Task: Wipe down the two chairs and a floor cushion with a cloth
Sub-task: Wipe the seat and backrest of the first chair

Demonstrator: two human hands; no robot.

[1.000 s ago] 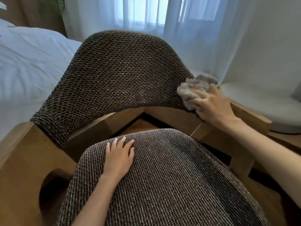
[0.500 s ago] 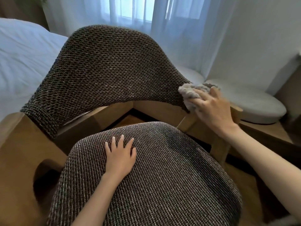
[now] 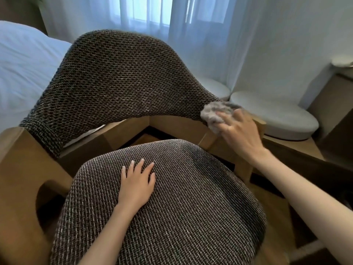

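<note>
A wooden chair with dark woven upholstery fills the view, its curved backrest [image 3: 122, 79] above the round seat pad [image 3: 181, 203]. My left hand [image 3: 136, 183] rests flat on the seat, fingers straight. My right hand [image 3: 240, 132] holds a crumpled grey cloth [image 3: 214, 112] against the right end of the backrest, where it meets the wooden armrest [image 3: 259, 122]. A pale round floor cushion [image 3: 275, 115] lies on the floor to the right, with a second one [image 3: 214, 87] behind it.
A bed with white bedding [image 3: 24, 67] stands close on the left. Sheer curtains [image 3: 152, 14] hang behind the chair. A wooden cabinet [image 3: 336, 104] stands at the right edge. The chair's left wooden side panel [image 3: 23, 169] is near me.
My right hand has slid the cloth slightly down along the backrest's right end toward the armrest. The view has shifted, showing more of the floor cushions. My left hand stays on the seat.
</note>
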